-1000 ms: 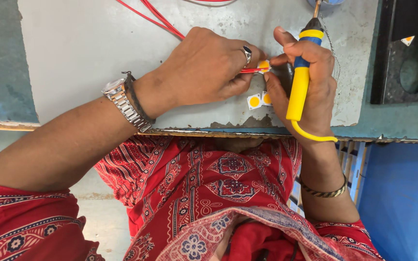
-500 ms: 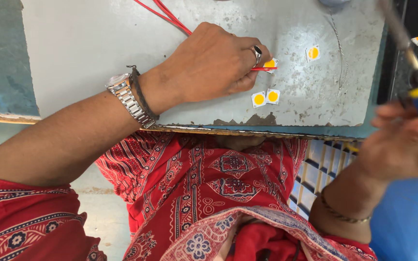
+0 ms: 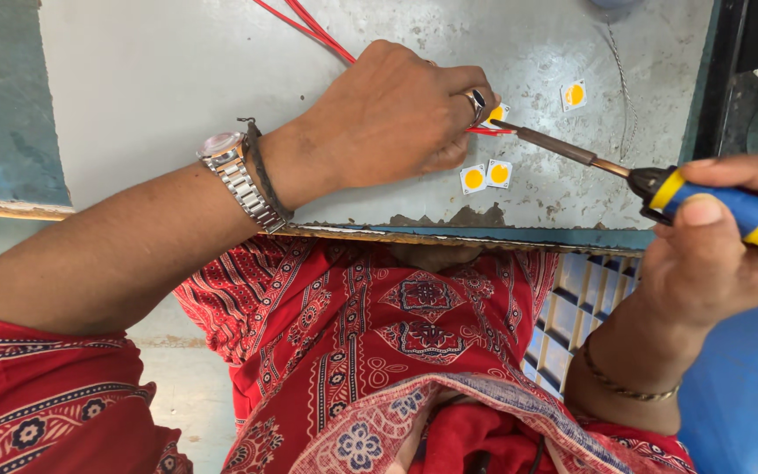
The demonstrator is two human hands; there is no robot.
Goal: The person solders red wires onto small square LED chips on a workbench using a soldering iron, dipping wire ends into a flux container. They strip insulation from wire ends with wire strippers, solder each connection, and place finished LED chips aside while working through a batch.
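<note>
Left hand: the left hand [image 3: 396,118] rests knuckles-up on the worn grey metal tabletop [image 3: 160,79], fingers curled shut, pinching thin red wires [image 3: 309,26] against a small white square chip with a yellow round centre [image 3: 497,112].
Right hand: the right hand [image 3: 717,259], beyond the tabletop's right part of the near edge, is closed around the blue and yellow handle of a soldering iron [image 3: 651,184].
Iron tip: its dark tip reaches the pinched chip beside the left fingertips.
Loose chips: two like chips [image 3: 486,175] lie side by side near the near edge; another chip [image 3: 574,95] lies toward the right edge.
Wrists: a steel wristwatch [image 3: 237,175] on the left, a thin bangle [image 3: 629,386] on the right.
</note>
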